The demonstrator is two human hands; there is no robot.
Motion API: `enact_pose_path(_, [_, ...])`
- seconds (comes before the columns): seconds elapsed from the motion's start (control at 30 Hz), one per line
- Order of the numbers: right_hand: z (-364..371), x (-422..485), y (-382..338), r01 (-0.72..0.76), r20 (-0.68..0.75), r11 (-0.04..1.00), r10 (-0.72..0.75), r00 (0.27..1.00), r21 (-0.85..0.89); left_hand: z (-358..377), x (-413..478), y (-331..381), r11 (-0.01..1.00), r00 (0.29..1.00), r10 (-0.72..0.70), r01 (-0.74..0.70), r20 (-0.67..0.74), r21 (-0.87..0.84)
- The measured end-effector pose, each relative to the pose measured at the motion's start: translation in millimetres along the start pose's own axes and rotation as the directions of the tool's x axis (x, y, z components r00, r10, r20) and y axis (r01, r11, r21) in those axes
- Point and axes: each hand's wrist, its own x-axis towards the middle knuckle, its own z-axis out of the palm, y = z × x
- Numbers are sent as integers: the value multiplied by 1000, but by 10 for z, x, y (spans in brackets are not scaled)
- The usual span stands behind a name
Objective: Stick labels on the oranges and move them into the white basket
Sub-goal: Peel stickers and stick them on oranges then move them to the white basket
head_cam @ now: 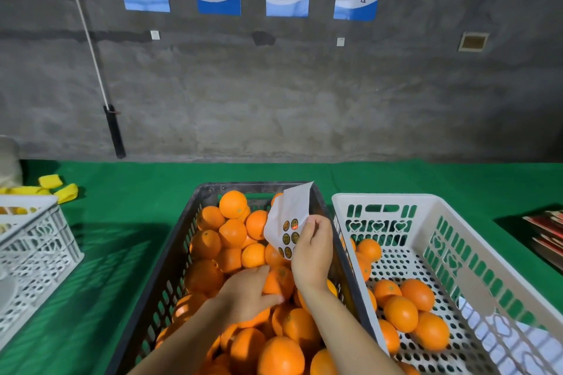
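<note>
A dark crate (182, 240) in the middle is heaped with oranges (233, 204). My left hand (248, 292) reaches into the heap and its fingers curl round one orange (278, 281) there. Just above it, my right hand (310, 251) pinches a white label sheet (289, 213) carrying several round dark stickers. To the right stands the white basket (426, 204), with several oranges (402, 312) lying on its perforated floor.
Green cloth (128, 192) covers the table up to a grey concrete wall. Another white crate (33, 246) stands at the left edge, with yellow foam pieces (58, 187) behind it. Stacked red booklets (548, 234) lie at far right.
</note>
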Motion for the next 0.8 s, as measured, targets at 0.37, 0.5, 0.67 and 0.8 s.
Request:
enact_pose_path(0.37, [-27,-74,-39,-171,358,985,163,919,-10,-744,-150,-55,31,996,-89,16,13,-999])
enact_pose_path(0.5, [-13,-171,-47,58,547,998,-44,836,-8,-802,-170,18,76,976,-124,-170,-178,-983])
enact_pose_path(0.67, [34,-171,-34,-136,709,975,-31,705,177,-789,-159,94,142,936,-234,-235,-264,-961])
enact_pose_path(0.8, [74,-178,-46,-214,764,958,-7,646,189,-735,-169,185,218,959,-116,-227,-257,-949])
